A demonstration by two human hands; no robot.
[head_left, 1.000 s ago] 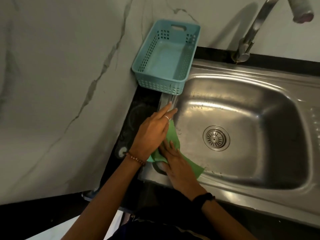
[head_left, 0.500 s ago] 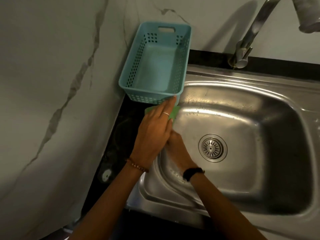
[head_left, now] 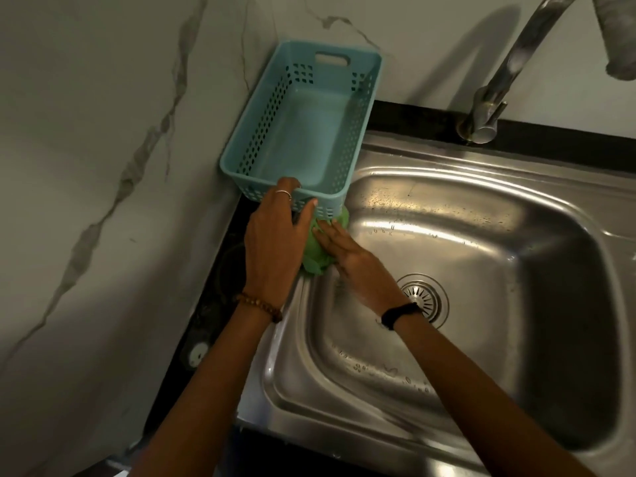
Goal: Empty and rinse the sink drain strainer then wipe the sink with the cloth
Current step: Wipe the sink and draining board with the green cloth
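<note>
The left hand (head_left: 275, 239) now grips the near rim of the teal plastic basket (head_left: 303, 132), fingers hooked over the edge and thumb against the perforated front wall; half a second ago it only lay on top of the other hand with its fingertips near that rim. A ring sits on one finger and a beaded bracelet (head_left: 260, 306) circles the wrist. Just right of it, the right hand (head_left: 354, 263) lies flat with straight fingers pressing the green cloth (head_left: 318, 251) against the left upper corner of the steel sink (head_left: 516, 235), right under the basket's front corner. The cloth is bunched between the two hands and shows more than before, when the left hand covered nearly all of it; a second ago it lay spread further down the sink's left rim. A dark band (head_left: 401, 313) wraps the right wrist. The drain strainer (head_left: 425, 299) sits in the sink floor, just right of the right wrist and partly behind it. The faucet (head_left: 495, 98) rises well beyond the right hand at the back of the sink. The dark tabletop (head_left: 213, 304) runs below the left forearm, beside the marbled wall (head_left: 103, 166).
</note>
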